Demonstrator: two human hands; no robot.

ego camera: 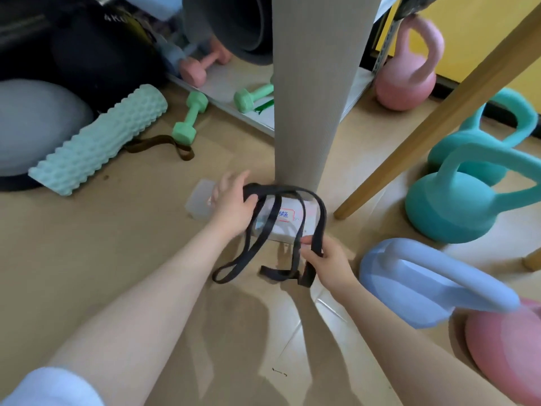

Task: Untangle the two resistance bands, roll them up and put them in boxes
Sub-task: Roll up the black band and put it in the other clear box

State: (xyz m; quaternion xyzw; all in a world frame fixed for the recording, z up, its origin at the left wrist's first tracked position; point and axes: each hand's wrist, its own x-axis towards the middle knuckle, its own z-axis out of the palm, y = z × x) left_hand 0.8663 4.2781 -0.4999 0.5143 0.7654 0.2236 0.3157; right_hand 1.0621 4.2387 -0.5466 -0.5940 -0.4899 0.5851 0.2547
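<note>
While held up over brown floor [123,235], beside tall grey rolled mat [313,92]: black resistance band [317,206] looping between both hands, slack end trailing onto floor. Left hand [234,206] hooked through upper loop, thumb curled round it, fingers spread. Right hand [328,260] pinching lower strands tight. Second band, brown [164,143], lying well apart by mint foam roller [99,142] — looks already separated. Best now: keep tension even, find one end, roll flat without twists. White box [281,227] directly beneath loops, ready to receive; clear lid [200,200] just beside left hand. Label on box [285,214] blue handwriting, red border, too blurred to read.
</note>
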